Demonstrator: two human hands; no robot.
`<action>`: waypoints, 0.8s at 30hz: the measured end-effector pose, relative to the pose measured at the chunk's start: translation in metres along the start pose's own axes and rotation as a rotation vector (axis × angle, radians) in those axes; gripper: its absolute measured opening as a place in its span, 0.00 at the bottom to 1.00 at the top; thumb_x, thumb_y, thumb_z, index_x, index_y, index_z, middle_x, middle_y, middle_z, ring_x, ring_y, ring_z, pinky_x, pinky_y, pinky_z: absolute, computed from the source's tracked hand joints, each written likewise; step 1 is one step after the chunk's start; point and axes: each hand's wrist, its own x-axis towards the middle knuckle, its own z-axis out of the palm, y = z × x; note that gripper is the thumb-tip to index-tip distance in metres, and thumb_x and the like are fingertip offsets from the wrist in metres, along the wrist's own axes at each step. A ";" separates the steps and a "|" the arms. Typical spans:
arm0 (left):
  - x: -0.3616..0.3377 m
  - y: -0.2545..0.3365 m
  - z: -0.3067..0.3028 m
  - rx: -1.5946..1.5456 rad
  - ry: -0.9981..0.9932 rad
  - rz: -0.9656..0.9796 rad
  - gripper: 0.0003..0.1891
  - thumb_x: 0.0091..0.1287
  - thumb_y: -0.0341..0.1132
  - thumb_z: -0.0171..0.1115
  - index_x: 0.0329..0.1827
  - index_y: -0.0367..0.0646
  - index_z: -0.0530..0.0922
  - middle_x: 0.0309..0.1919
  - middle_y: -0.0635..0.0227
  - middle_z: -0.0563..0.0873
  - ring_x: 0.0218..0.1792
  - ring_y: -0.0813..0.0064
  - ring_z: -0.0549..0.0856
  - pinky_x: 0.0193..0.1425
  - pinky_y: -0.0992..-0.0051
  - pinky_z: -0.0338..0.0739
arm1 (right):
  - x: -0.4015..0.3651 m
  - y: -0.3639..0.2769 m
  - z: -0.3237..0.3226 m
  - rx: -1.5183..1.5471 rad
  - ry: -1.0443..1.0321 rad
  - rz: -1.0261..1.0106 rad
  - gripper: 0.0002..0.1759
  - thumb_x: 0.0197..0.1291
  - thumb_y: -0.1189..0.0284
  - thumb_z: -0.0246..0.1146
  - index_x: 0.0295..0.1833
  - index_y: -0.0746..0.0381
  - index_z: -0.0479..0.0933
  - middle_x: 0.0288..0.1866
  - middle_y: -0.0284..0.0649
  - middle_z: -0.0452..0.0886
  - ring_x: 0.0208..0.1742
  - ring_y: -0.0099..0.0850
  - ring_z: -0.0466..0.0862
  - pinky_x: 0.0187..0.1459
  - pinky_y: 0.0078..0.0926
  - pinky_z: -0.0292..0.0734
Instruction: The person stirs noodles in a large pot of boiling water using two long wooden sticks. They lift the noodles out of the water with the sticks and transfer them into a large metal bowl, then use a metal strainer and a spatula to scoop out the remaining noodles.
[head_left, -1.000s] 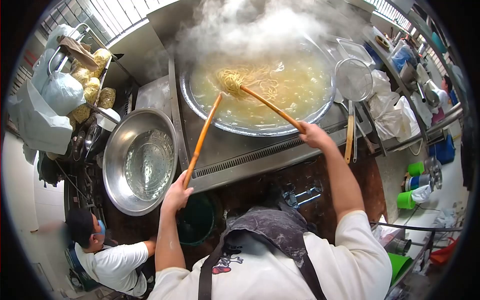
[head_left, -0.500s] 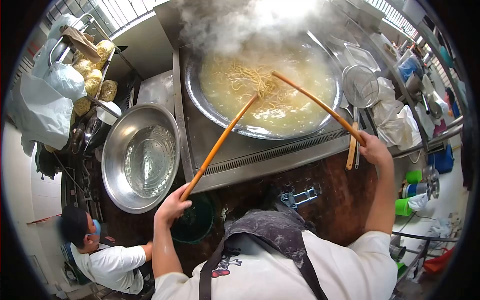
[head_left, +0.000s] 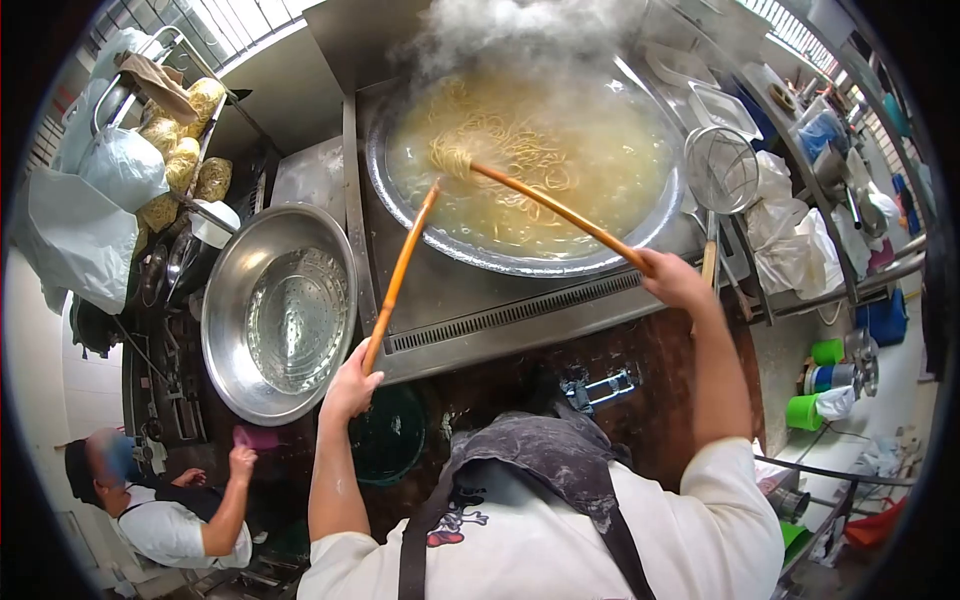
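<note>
My left hand [head_left: 348, 386] is closed around the lower end of a long wooden stick [head_left: 402, 275], its tip near the left rim of a big wok [head_left: 375, 165]. In my right hand [head_left: 672, 280] is a second long wooden stick [head_left: 560, 212], gripped at its end. This stick reaches across the wok to a clump of yellow noodles [head_left: 452, 158] and touches it. More noodles float in the cloudy, steaming water [head_left: 610, 190]. Just left of the first stick stands a large steel basin [head_left: 300, 320], with some clear liquid in its bottom.
A wire strainer [head_left: 722, 168] hangs over the stove's right side, near white plastic bags [head_left: 785, 240]. Bagged yellow noodles [head_left: 182, 160] fill a rack at left. A co-worker [head_left: 185, 525] is at lower left. A dark green bucket [head_left: 388, 438] stands below the stove edge.
Both stick tips have moved left across the wok, with the noodle clump shifting left too. My right hand has moved left. The co-worker has leaned away and raised a hand.
</note>
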 end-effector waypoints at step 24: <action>0.049 0.031 0.004 0.193 -0.089 0.156 0.36 0.63 0.33 0.67 0.76 0.47 0.65 0.35 0.46 0.87 0.31 0.51 0.88 0.40 0.55 0.80 | -0.032 0.009 -0.022 0.011 0.010 0.076 0.26 0.61 0.76 0.62 0.66 0.58 0.74 0.43 0.56 0.83 0.46 0.54 0.83 0.50 0.43 0.77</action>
